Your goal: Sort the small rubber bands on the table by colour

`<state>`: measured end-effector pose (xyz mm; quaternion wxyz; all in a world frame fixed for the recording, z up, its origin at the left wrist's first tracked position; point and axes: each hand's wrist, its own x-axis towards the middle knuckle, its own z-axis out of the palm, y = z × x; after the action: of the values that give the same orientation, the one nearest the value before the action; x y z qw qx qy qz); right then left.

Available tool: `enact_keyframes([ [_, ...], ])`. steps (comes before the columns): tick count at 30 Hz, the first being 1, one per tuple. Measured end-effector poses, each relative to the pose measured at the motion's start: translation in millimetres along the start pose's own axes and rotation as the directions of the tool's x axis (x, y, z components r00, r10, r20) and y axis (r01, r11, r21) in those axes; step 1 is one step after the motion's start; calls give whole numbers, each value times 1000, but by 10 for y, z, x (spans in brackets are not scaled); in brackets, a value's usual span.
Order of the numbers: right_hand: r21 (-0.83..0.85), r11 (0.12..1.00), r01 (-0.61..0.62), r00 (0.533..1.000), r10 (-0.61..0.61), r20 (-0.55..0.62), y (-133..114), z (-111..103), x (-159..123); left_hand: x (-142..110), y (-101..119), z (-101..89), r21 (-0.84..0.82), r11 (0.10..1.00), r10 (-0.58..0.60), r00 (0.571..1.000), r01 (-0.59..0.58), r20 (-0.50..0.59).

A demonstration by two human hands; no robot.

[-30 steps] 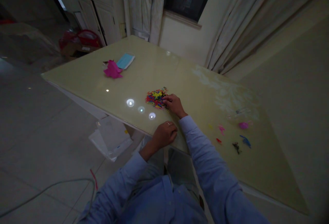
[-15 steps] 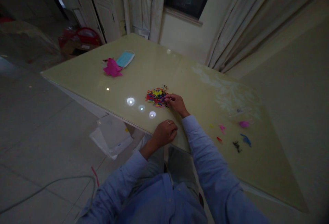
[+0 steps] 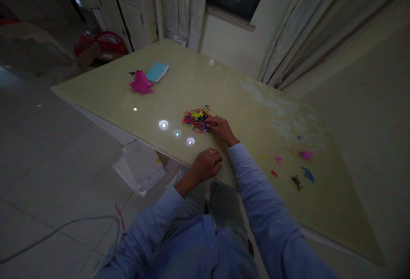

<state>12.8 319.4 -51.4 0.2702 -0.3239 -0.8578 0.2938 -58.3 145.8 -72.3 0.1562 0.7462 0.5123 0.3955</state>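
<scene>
A heap of small bright pieces (image 3: 195, 119), red, yellow, blue and pink, lies on the pale yellow-green table (image 3: 224, 87). My right hand (image 3: 221, 128) rests at the heap's right edge with its fingertips curled into the pieces. What they pinch is too small to make out. My left hand (image 3: 206, 164) sits closed in a loose fist on the table's near edge, a ring on one finger, apart from the heap. To the right lie small sorted clusters: pink (image 3: 277, 158), red (image 3: 273, 173), black (image 3: 296, 181), blue (image 3: 308, 174) and a magenta one (image 3: 305, 154).
A crumpled magenta sheet (image 3: 141, 83) and a light blue face mask (image 3: 156, 72) lie at the table's far left. White papers (image 3: 137, 170) and a grey cable (image 3: 57, 230) are on the floor. A white cabinet (image 3: 123, 8), curtains and red bags (image 3: 102, 44) stand behind.
My right hand's fingers have shifted slightly at the heap's edge. The view has drifted a little; the left hand has stayed still.
</scene>
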Motion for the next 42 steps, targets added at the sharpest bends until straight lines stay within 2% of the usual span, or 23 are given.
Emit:
enact_keyframes([
  [6, -26, 998, 59, 998, -60, -23, 14, -37, -26, 8, 4, -20, 21, 1000, 17, 1000, -17, -5],
  [16, -101, 995, -24, 1000, 25, 10, 5, -44, -124, 15, 18, -30, 40, 999, 20, 1000, -20, -13],
  [32, -152, 980, 126, 992, -121, 42, -70, -56, -235, 16, 7, -29, 57, 998, 18, 1000, -18, -15],
  [42, -222, 974, 51, 998, -43, 43, -183, -73, -287, 7, -1, -25, 76, 997, 12, 1000, -12, -1],
])
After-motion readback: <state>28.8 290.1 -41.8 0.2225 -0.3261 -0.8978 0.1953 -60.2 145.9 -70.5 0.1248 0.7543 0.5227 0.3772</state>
